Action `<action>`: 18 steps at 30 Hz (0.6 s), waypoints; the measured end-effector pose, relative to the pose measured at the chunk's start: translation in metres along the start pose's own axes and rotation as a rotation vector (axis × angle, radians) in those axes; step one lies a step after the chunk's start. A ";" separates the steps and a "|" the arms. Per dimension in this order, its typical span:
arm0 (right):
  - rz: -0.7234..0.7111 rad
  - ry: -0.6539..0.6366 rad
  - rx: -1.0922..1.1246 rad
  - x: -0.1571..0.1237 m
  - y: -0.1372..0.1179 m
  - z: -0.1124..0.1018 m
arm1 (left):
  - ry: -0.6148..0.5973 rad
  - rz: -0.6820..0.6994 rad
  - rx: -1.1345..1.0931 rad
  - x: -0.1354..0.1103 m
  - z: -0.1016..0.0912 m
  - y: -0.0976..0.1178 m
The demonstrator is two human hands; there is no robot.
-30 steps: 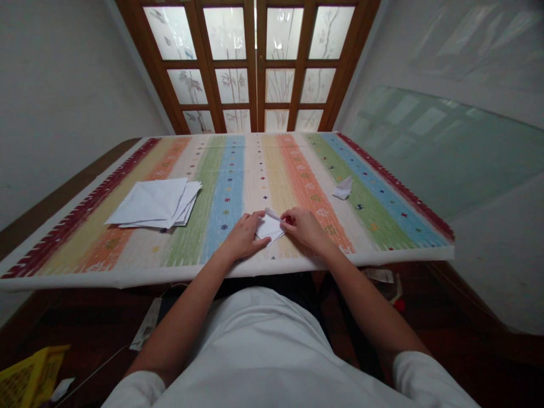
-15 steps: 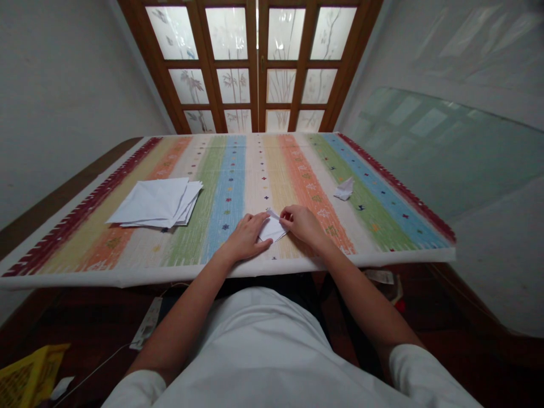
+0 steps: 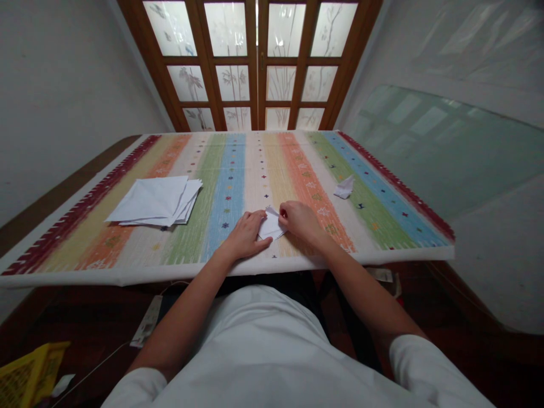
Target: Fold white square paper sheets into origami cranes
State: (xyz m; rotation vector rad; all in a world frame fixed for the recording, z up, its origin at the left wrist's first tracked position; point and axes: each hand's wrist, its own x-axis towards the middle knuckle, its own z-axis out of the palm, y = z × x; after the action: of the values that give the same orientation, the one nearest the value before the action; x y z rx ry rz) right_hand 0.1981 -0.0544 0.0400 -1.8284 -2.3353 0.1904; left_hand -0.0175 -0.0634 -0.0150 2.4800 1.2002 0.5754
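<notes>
A small folded sheet of white paper (image 3: 271, 225) lies between my hands near the front edge of the table. My left hand (image 3: 246, 233) rests on its left side, fingers stretched out and thumb along the lower edge. At the upper right, my right hand (image 3: 298, 220) pinches the paper's edge between thumb and curled fingers. To the left lies a stack of white paper sheets (image 3: 148, 199). A folded paper piece (image 3: 344, 187) stands on the right part of the table.
A striped, patterned cloth (image 3: 229, 170) covers the table. Beyond it are wooden doors (image 3: 257, 62) with glass panes. A glass panel (image 3: 429, 147) leans on the right wall. On the floor are a yellow crate (image 3: 34, 371) and a power strip (image 3: 147, 322).
My right hand has shifted very slightly up and left with the paper's edge in its pinch. My left hand stays almost in place on the paper.
</notes>
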 end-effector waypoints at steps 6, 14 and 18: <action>0.025 0.012 0.176 0.011 0.008 0.003 | 0.057 -0.008 0.004 -0.001 0.004 -0.005; 0.057 0.070 0.317 0.016 0.012 0.007 | 0.077 -0.059 -0.043 -0.001 -0.001 0.002; 0.109 0.103 0.463 0.016 0.008 0.011 | 0.099 -0.074 -0.040 -0.001 -0.001 0.003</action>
State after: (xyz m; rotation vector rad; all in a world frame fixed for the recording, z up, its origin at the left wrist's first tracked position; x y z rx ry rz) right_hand 0.2003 -0.0372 0.0288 -1.6827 -1.9177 0.5822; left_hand -0.0165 -0.0655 -0.0128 2.3872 1.2979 0.7019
